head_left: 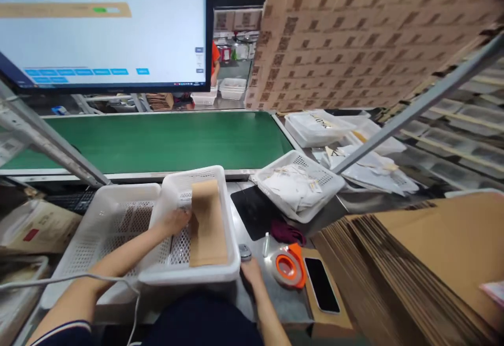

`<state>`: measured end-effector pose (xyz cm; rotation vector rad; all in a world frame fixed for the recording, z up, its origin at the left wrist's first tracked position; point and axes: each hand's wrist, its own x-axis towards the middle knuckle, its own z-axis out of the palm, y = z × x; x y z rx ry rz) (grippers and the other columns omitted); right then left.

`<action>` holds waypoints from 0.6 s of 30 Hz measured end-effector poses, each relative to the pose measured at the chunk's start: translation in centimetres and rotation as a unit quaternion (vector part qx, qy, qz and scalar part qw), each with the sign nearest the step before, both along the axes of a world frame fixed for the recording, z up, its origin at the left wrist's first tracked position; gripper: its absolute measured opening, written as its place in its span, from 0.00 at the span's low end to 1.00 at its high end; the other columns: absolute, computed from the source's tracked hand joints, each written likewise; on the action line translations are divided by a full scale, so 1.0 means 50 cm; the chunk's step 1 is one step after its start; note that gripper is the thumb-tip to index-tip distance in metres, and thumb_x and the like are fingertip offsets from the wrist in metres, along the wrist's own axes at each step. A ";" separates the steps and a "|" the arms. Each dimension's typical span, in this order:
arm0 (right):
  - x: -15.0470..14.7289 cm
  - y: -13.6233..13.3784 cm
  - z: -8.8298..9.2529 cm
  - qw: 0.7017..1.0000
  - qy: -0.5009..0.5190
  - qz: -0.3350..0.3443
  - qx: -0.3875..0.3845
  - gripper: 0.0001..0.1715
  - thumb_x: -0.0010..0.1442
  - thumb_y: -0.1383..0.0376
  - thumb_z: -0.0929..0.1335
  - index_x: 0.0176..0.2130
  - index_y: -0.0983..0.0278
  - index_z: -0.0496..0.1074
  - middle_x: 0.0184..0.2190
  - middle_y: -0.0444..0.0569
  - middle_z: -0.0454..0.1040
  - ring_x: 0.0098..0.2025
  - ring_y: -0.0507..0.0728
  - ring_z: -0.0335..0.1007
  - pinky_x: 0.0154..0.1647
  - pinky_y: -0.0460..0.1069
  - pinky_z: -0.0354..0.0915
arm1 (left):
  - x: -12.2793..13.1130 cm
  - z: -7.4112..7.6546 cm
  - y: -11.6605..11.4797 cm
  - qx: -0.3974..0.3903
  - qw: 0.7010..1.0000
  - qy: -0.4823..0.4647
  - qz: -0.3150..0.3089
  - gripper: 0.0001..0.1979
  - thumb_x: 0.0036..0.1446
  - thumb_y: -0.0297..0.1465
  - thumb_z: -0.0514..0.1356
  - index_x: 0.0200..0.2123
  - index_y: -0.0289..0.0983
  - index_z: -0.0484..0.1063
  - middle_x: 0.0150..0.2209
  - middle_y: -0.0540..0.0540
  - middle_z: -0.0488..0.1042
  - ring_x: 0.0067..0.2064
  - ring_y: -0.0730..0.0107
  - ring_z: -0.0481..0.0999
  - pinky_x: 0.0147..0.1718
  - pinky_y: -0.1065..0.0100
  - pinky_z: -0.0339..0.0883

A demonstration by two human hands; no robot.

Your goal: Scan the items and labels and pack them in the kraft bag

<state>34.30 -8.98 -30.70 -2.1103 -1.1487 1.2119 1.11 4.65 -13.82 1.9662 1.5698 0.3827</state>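
Note:
My left hand (178,221) reaches into a white perforated plastic basket (232,230), beside the left edge of a flat brown cardboard piece (208,225). Its fingers are curled together; what they pinch is too small to make out. Below the basket's right side, my right hand (251,271) is closed around a grey handheld device (244,252) that looks like a barcode scanner. A second white basket (106,194) stands directly to the left of the first. Some small dark-and-light items show at the bottom of the first basket, partly hidden by my hand.
An orange tape dispenser (289,266), a phone (322,284) and stacked cardboard (378,272) lie right. A basket of white packets (295,186) is behind them. Beyond runs a green conveyor belt (177,141); a monitor (102,31) hangs above. A person in orange (214,62) stands far back.

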 end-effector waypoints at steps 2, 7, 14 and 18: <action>0.000 0.002 -0.009 1.000 0.009 -0.003 -0.008 0.18 0.50 0.67 0.74 0.43 0.67 0.80 0.45 0.59 0.85 0.53 0.67 0.81 0.56 0.58 0.73 | -0.009 0.015 0.001 -0.009 0.999 -0.015 0.032 0.04 0.49 0.27 0.63 0.31 0.39 0.72 0.26 0.44 0.74 0.38 0.51 0.79 0.46 0.54 0.71; 0.001 0.005 -0.021 1.000 0.015 -0.004 -0.017 0.25 0.47 0.63 0.72 0.46 0.66 0.80 0.48 0.62 0.84 0.57 0.70 0.80 0.57 0.56 0.72 | -0.066 0.087 0.063 -0.018 0.975 -0.122 0.184 0.09 0.45 0.37 0.60 0.25 0.42 0.62 0.23 0.50 0.63 0.33 0.58 0.74 0.40 0.58 0.72; 0.009 0.009 -0.012 0.999 0.008 0.031 -0.019 0.20 0.51 0.63 0.72 0.44 0.66 0.79 0.49 0.61 0.83 0.58 0.71 0.78 0.60 0.58 0.71 | -0.108 0.163 0.043 -0.095 0.903 -0.325 0.264 0.19 0.39 0.43 0.64 0.34 0.39 0.69 0.28 0.52 0.69 0.29 0.67 0.74 0.32 0.61 0.77; 0.004 0.013 0.003 0.999 -0.006 0.036 -0.030 0.16 0.55 0.67 0.74 0.44 0.68 0.78 0.46 0.59 0.83 0.55 0.67 0.80 0.60 0.60 0.71 | -0.089 0.167 0.029 -0.097 0.887 -0.355 0.280 0.20 0.36 0.43 0.65 0.32 0.39 0.68 0.26 0.53 0.70 0.27 0.68 0.73 0.29 0.64 0.75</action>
